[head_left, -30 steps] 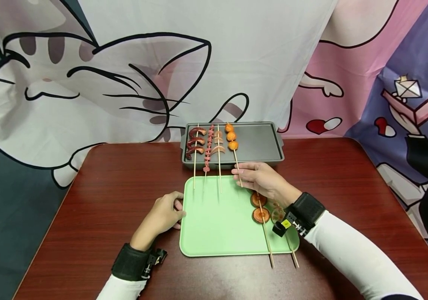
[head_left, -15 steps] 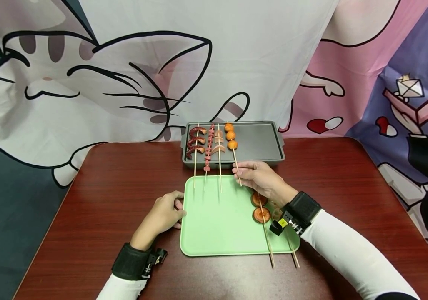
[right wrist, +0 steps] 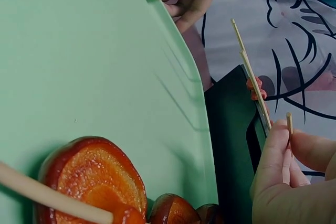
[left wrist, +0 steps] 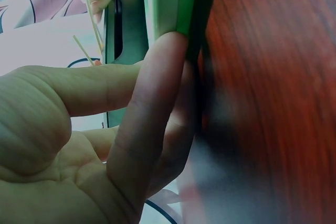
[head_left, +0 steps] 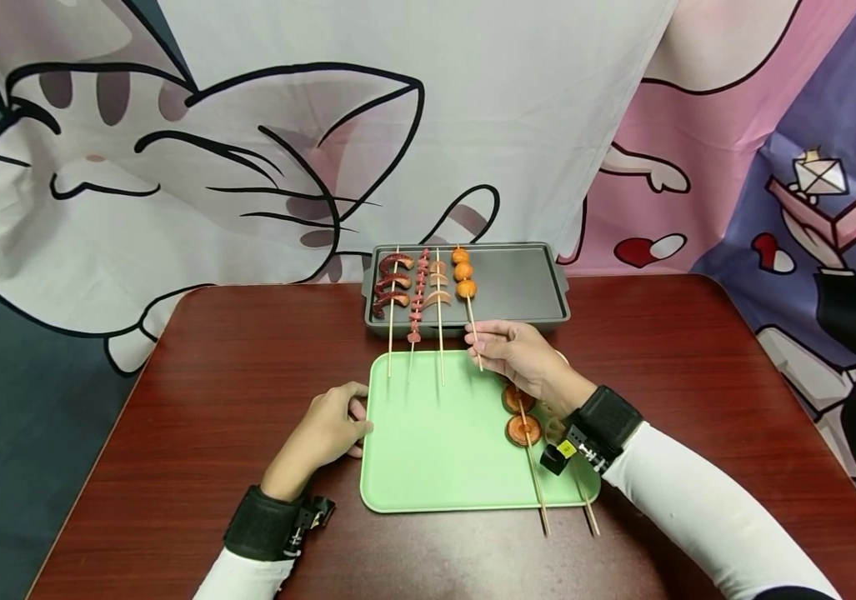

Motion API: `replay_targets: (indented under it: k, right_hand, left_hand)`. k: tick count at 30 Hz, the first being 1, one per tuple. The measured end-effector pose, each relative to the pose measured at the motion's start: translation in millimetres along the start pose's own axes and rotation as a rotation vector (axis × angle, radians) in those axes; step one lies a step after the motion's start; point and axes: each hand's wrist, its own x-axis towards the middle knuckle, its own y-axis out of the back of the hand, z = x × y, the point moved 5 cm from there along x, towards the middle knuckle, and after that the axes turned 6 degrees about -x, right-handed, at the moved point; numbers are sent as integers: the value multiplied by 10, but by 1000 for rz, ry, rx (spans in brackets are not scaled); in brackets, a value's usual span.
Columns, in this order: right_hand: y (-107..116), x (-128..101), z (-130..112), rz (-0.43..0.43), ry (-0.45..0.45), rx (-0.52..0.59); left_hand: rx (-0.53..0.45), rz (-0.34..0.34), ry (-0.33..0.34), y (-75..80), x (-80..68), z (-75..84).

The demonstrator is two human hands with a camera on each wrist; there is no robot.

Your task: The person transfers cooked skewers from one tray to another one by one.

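Observation:
My right hand (head_left: 523, 358) pinches the bare stick end of a skewer of orange balls (head_left: 463, 272) between thumb and fingers. The balls lie on the grey baking tray (head_left: 521, 287), right of three other skewers: dark curved sausage pieces (head_left: 393, 282), a thin pink meat skewer (head_left: 417, 292) and pale curved slices (head_left: 438, 283). At the green tray's (head_left: 435, 467) left edge, my left hand (head_left: 333, 423) grips the rim, thumb on top. On that tray lies a skewer of round brown mushroom-like slices (head_left: 523, 430). A second skewer beside it is partly hidden by my right wrist.
Both trays stand on a reddish-brown wooden table (head_left: 247, 358), the grey one behind the green. Several stick ends overhang the green tray's far edge, and two sticks (head_left: 588, 512) pass its near edge. A cartoon-print cloth (head_left: 533, 108) hangs behind the table.
My right forearm has shifted slightly left, and the hand has risen a little. The orange-ball skewer stays almost in place on the grey tray. My left hand has not visibly moved.

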Motion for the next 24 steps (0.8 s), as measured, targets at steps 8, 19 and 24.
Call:
replay_targets:
  k: [8,19,24]
  right_hand:
    - [10,-40,-8,-12,2,-4]
    - [-11,-165,-45,-47,13,-61]
    - [-28,-248,-38,-60,12,-101]
  left_hand:
    - [0,-4,6,-3,3,-7]
    - [0,-5,7,-5,2,-15]
    - [2,-2,3,-2,-1,-13]
